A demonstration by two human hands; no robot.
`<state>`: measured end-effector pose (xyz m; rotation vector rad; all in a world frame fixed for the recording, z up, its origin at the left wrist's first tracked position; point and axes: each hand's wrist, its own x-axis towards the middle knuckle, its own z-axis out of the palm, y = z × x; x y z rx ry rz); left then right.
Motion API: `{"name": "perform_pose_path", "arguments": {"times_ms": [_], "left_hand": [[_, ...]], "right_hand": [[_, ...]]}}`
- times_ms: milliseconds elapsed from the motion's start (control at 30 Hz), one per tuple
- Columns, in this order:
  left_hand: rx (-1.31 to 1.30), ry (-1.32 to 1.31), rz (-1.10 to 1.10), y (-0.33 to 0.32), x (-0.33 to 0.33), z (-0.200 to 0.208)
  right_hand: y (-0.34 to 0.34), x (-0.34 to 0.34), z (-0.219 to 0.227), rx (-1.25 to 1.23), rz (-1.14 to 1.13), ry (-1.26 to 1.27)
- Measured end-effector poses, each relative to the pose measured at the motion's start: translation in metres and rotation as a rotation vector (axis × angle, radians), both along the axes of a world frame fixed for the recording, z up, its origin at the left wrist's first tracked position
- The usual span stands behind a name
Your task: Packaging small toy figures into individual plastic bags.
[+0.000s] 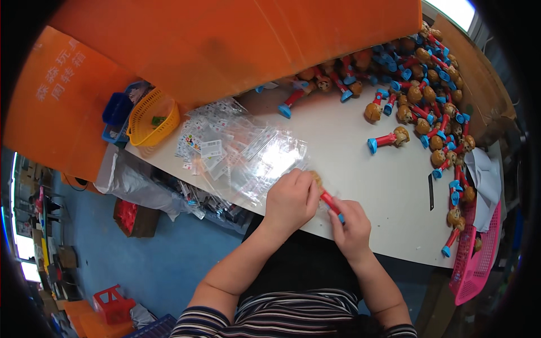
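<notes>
Near the table's front edge I hold a toy figure (329, 200) between my two hands, tilted, with a brown head, a red stem and a blue base. My left hand (292, 198) is closed at its brown head, partly hiding it. My right hand (351, 228) pinches the lower red stem and blue base. Just beyond my left hand lies a pile of clear plastic bags (276, 155), with printed cards (211, 149) among them. Whether a bag is also in my left fingers, I cannot make out. One loose toy figure (390, 139) lies farther right.
Many similar figures (434, 101) heap along the right and back. An orange board (253, 50) walls the far side. At left stand a yellow basket (153, 119) and blue bins (117, 110). A pink basket (476, 265) hangs by the right edge, near a dark strip (431, 192).
</notes>
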<state>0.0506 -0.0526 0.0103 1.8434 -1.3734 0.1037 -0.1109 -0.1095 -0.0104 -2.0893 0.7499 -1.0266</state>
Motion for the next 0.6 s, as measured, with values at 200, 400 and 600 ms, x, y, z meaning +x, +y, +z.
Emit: {"name": "perform_pose_path", "arguments": {"times_ms": [200, 400, 600], "left_hand": [[0.048, -0.064, -0.132, -0.003, -0.006, 0.002], [0.019, -0.014, -0.112, 0.004, -0.012, -0.008], [0.008, 0.001, -0.073, 0.014, -0.006, -0.007]], "right_hand": [[-0.011, 0.006, -0.006, -0.277, 0.007, -0.05], [-0.006, 0.007, 0.007, 0.26, 0.224, 0.107], [-0.015, -0.016, -0.005, 0.245, 0.18, 0.114]]}}
